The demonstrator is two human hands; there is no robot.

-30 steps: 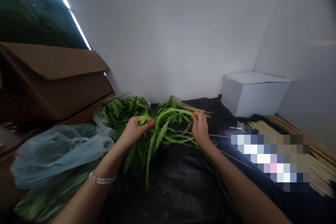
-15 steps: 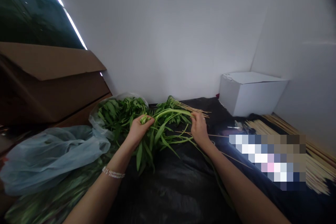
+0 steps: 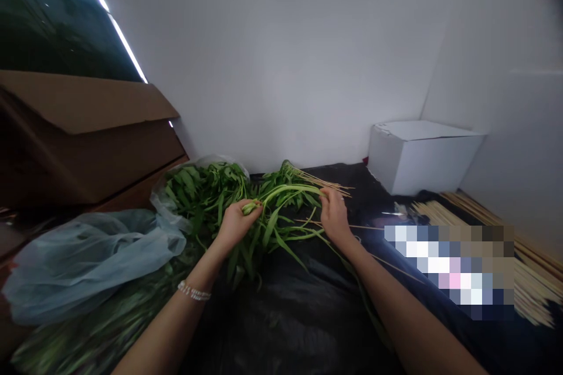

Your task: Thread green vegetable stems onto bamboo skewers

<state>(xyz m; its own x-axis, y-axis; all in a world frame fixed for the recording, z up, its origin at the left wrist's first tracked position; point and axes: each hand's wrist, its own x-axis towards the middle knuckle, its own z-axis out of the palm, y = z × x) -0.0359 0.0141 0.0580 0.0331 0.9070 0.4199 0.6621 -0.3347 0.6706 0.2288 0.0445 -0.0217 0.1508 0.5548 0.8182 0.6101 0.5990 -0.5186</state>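
At the frame's centre we hold arched green stems (image 3: 290,188): our left hand (image 3: 240,224) clasps a bunched part, our right hand (image 3: 335,215) pinches them farther right. Just behind lie a leafy bundle (image 3: 285,173) and thin sticks (image 3: 326,179). A bluish plastic bag (image 3: 97,263) rests lower left; a white box (image 3: 424,161) stands at right.

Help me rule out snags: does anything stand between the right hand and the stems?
Nothing visible does: the right hand pinches the stems, which arch across to the left hand. The nearby sticks lie beyond, not between.
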